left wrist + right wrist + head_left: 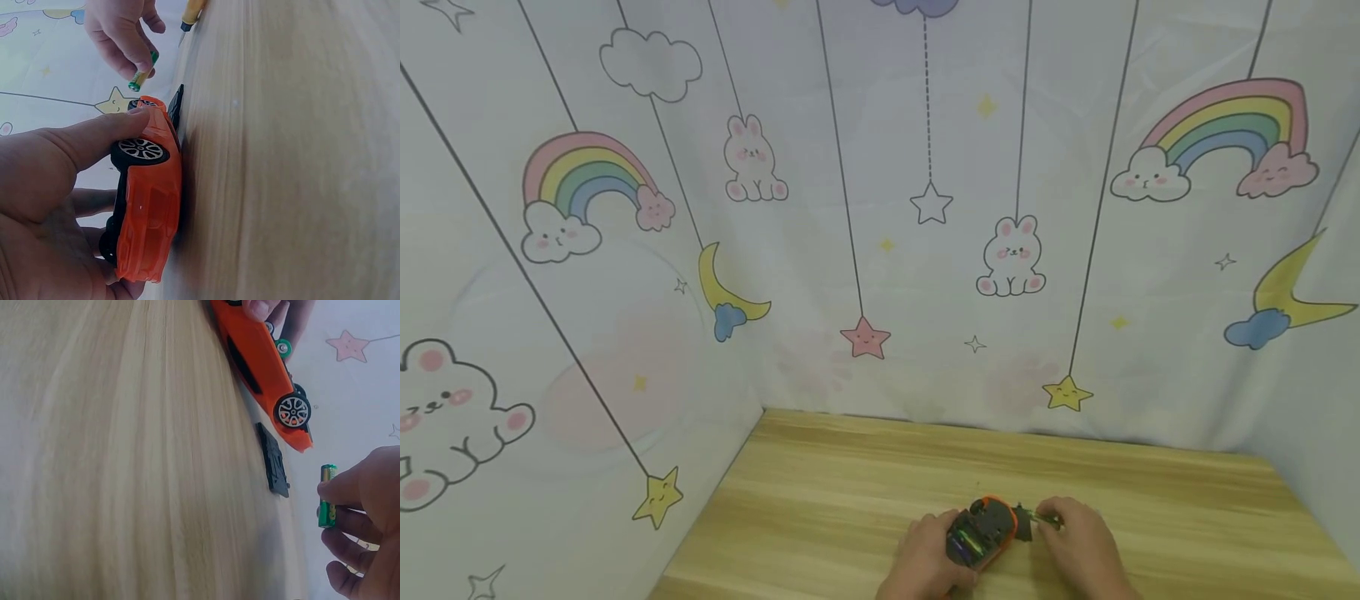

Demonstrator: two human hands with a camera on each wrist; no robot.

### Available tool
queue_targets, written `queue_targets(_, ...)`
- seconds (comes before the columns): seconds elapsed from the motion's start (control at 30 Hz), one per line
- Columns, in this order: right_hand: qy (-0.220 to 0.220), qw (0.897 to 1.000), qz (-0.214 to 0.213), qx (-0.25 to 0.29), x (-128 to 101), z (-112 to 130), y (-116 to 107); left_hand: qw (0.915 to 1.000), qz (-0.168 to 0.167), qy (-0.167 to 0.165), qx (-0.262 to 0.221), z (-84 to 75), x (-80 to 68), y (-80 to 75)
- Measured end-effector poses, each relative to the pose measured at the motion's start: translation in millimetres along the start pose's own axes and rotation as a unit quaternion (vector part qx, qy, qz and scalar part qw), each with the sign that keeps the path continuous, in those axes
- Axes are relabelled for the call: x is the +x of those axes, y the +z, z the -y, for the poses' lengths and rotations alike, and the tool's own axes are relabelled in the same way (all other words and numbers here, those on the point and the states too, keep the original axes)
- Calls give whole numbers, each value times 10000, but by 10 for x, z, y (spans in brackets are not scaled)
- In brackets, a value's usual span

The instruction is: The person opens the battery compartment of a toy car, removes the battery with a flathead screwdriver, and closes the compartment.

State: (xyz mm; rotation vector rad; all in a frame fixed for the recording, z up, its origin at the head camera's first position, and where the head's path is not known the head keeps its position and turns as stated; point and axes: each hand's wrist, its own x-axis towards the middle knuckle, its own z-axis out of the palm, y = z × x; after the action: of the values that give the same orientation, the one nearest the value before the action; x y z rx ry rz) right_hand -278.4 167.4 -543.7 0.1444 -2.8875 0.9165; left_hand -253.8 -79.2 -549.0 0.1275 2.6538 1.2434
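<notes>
An orange toy car point(997, 523) lies upside down, its dark underside facing up. My left hand point(919, 554) grips it, the thumb over its side near a wheel point(142, 150) in the left wrist view. In the open battery bay sits a green battery point(284, 348), its end showing above the car's edge. Between thumb and fingers, my right hand point(1084, 542) pinches another green battery point(327, 497), held off the car's end. A black battery cover point(272, 461) rests on the table between the car and my right hand.
The wood-grain table point(835, 475) meets a printed cloth backdrop point(910, 383) behind and at both sides. Beyond my right hand, a yellow handle-like thing with a dark tip point(191, 14) lies on the table, partly out of frame.
</notes>
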Motion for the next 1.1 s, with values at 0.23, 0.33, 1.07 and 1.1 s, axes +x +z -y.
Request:
queue_targets(0.23, 11, 9993, 72, -354, -14, -74, 6, 10000, 15, 28, 14, 8, -4, 10)
queue_targets(0.33, 93, 9990, 152, -415, -9, -107, 18, 10000, 47, 4, -11, 7, -16, 8)
queue_targets(1.07, 25, 9969, 229, -749, 20, -219, 48, 10000, -11, 64, -21, -15, -1, 4)
queue_targets(1.1, 10, 9967, 226, -778, 21, -219, 49, 10000, -13, 69, -8, -15, -1, 2)
